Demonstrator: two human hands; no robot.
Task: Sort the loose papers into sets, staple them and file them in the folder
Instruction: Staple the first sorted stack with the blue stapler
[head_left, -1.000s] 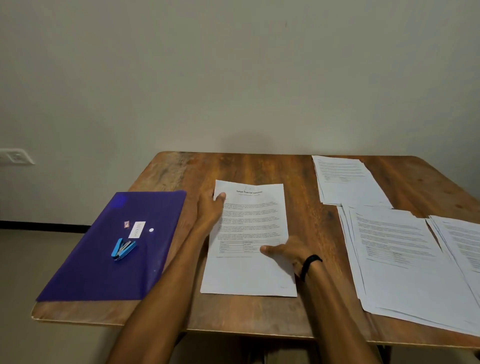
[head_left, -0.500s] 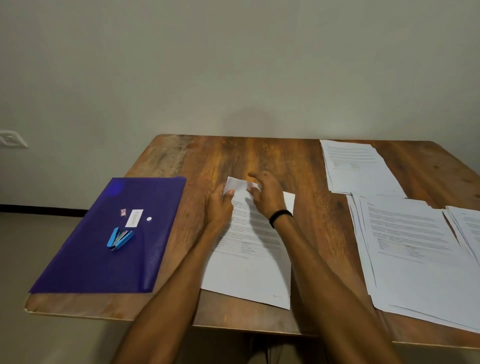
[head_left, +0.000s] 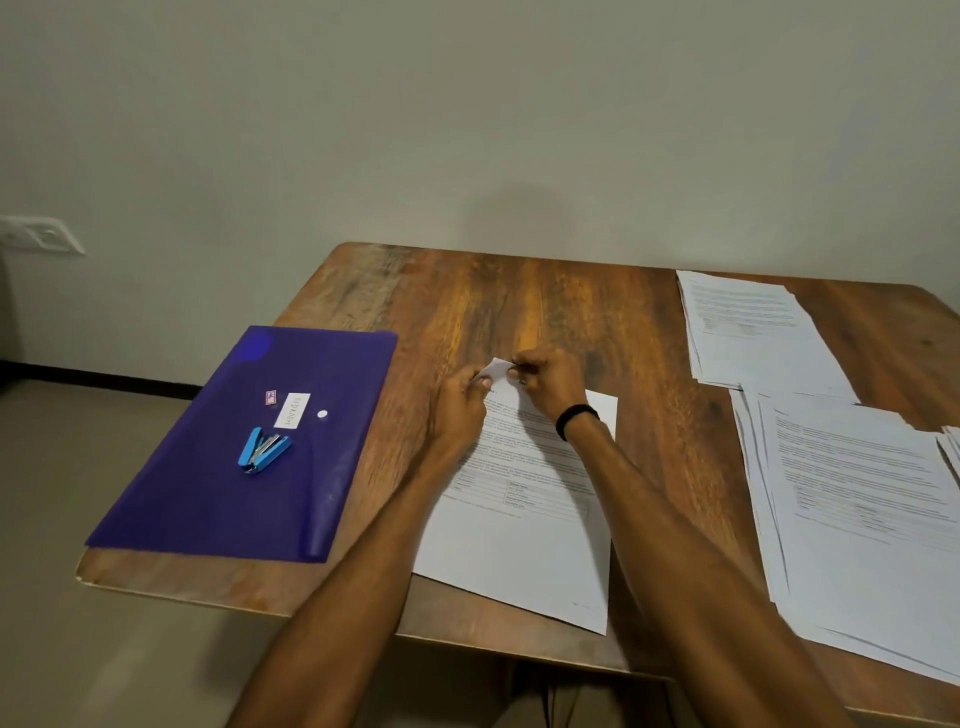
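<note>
The folder is purple and lies flat and closed at the left end of the table, one corner past the table's edge. Its contents cannot be seen. A white label and a white snap mark its cover. The stapler, blue with a metal core, lies on top of the folder, just below the label, not inside it.

The set is made of white printed sheets and lies near the table's front edge, between the folder and the stacks, with its lower edge over the rim. The print shows text blocks and a small table; the lower third is blank. Its top-left corner is raised off the wood.

The left hand pinches that corner, fingers curled together with the thumb on the paper. The right hand grips the same corner from the other side, fingertips clamped on it. The two hands are close together at the corner. A black band circles the right wrist.

Two stacks of loose printed sheets lie at the right, well apart from the set: the far stack and the near stack, which is fanned unevenly. The two overlap at one corner.
</note>
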